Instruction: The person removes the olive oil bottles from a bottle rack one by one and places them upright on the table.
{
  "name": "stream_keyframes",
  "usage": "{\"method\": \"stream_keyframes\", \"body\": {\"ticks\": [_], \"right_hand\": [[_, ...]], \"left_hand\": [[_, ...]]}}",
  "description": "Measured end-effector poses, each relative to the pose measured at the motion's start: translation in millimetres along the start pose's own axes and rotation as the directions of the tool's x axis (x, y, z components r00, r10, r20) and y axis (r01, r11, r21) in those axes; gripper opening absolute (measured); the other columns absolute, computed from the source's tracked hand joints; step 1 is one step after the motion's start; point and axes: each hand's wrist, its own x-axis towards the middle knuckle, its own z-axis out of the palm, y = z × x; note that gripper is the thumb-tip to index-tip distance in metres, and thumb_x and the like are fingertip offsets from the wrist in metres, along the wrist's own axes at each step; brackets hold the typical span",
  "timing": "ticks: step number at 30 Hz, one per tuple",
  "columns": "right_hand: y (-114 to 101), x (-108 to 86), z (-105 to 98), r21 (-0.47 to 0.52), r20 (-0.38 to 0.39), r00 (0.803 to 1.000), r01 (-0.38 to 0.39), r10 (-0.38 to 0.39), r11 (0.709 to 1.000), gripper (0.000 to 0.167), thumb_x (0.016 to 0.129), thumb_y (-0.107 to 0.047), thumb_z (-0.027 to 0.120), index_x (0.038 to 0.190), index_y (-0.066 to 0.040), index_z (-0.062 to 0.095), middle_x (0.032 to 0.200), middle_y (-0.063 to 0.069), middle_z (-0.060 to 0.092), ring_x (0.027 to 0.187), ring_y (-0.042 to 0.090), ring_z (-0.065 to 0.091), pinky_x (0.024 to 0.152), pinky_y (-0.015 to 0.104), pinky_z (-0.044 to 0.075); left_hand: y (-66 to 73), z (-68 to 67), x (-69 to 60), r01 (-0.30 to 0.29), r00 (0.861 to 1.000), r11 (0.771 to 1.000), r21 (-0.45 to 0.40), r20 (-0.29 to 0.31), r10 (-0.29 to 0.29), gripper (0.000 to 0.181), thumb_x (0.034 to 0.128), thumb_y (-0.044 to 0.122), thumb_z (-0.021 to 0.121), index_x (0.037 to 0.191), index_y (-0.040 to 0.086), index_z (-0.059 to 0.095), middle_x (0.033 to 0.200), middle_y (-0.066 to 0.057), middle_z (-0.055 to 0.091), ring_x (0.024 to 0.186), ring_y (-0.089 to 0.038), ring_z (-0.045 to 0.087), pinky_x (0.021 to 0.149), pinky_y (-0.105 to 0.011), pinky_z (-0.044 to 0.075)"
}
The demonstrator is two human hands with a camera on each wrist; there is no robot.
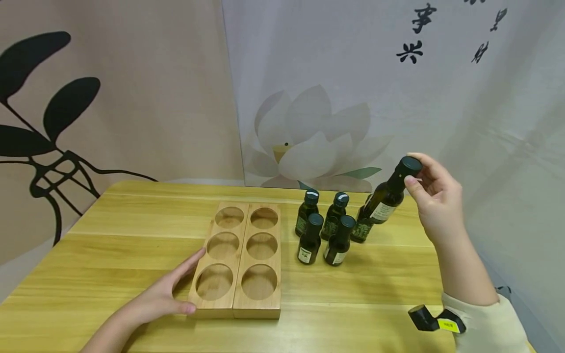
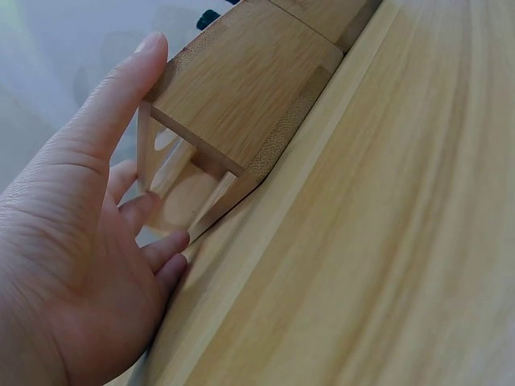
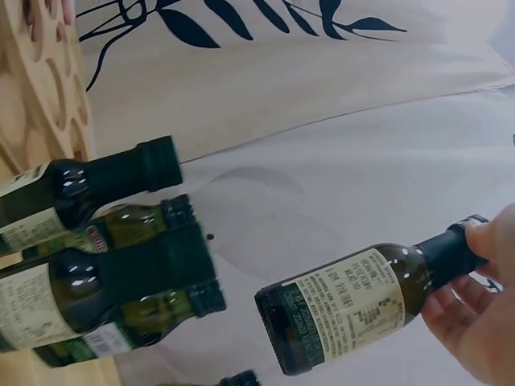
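My right hand [image 1: 441, 201] pinches a small dark glass bottle [image 1: 388, 198] by its black cap, raised above the table and tilted. In the right wrist view, the held bottle [image 3: 346, 310] shows a cream label with small print, with the thumb and fingers around its cap. Several similar bottles [image 1: 310, 240] stand close together below and to its left. A wooden rack [image 1: 280, 255] with two rows of round holes lies left of them. My left hand [image 1: 154, 296] rests against the rack's left side, thumb by the near corner, fingers spread along the side.
Under everything is a yellow wood-grain table [image 1: 344, 314]. Behind it hangs a pale cloth backdrop [image 1: 331, 59] with a lotus and dark plant prints. A black strap device [image 1: 434, 321] is on the right sleeve.
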Motion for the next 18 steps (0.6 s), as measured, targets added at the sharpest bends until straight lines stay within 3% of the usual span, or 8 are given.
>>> {"method": "stream_keyframes", "body": {"ticks": [18], "right_hand": [[41, -33.9, -2, -0.056, 0.033, 0.998, -0.047, 0.048, 0.997, 0.037, 0.092, 0.01, 0.054, 0.129, 0.003, 0.056, 0.109, -0.003, 0.061, 0.096, 0.011, 0.058, 0.081, 0.012, 0.048]], "left_hand": [[-1.3, -0.1, -0.9, 0.004, 1.0, 1.0, 0.008, -0.003, -0.004, 0.101, 0.0781, 0.031, 0.08, 0.155, 0.025, 0.015, 0.157, -0.014, 0.013, 0.129, -0.059, 0.021, 0.087, -0.082, 0.015]]}}
